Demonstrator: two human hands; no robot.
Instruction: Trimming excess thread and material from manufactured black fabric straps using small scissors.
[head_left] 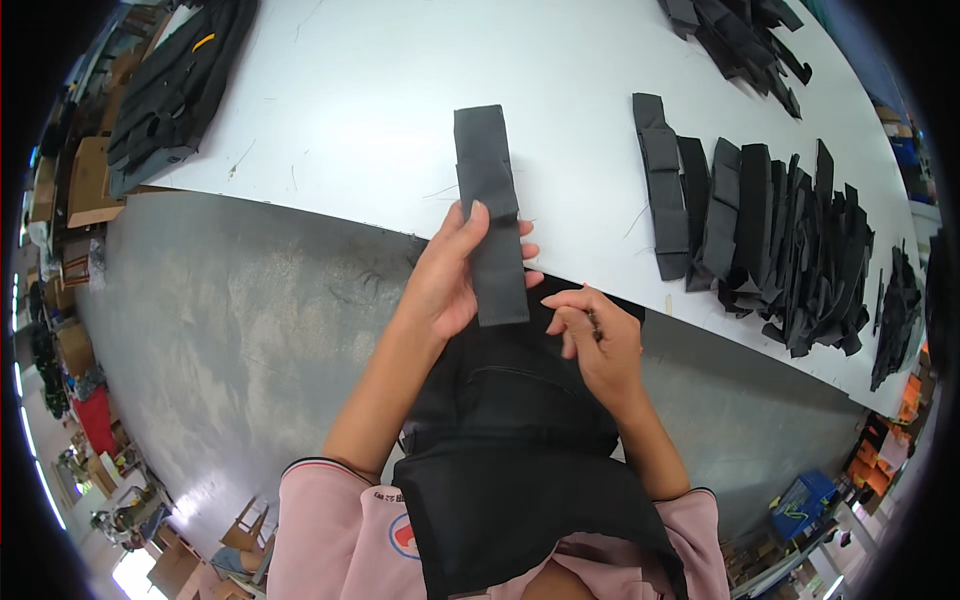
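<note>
— Where are your fingers right now?

— My left hand (447,275) has its fingers closed round a dark grey fabric strip (490,212), thumb along the left edge and fingertips curling over the right edge, about two thirds of the way down it. My right hand (600,340) is curled nearly shut just below and to the right. It seems to pinch something small and dark, but I cannot tell what.

— How does the strip lie from them?

— Its long axis runs almost straight away from me, tilted slightly left at the top. The upper end reaches out over the white table (380,90); the lower end hangs just above the black bag (510,440) in my lap. The right hand sits close to that lower corner without touching it, so the left is the nearer one.

— And your arms?

— Both forearms come up from below, the left angled to the right, the right angled left, meeting over the bag. To the right on the table lies a heap of black strips (770,240), well apart.
</note>
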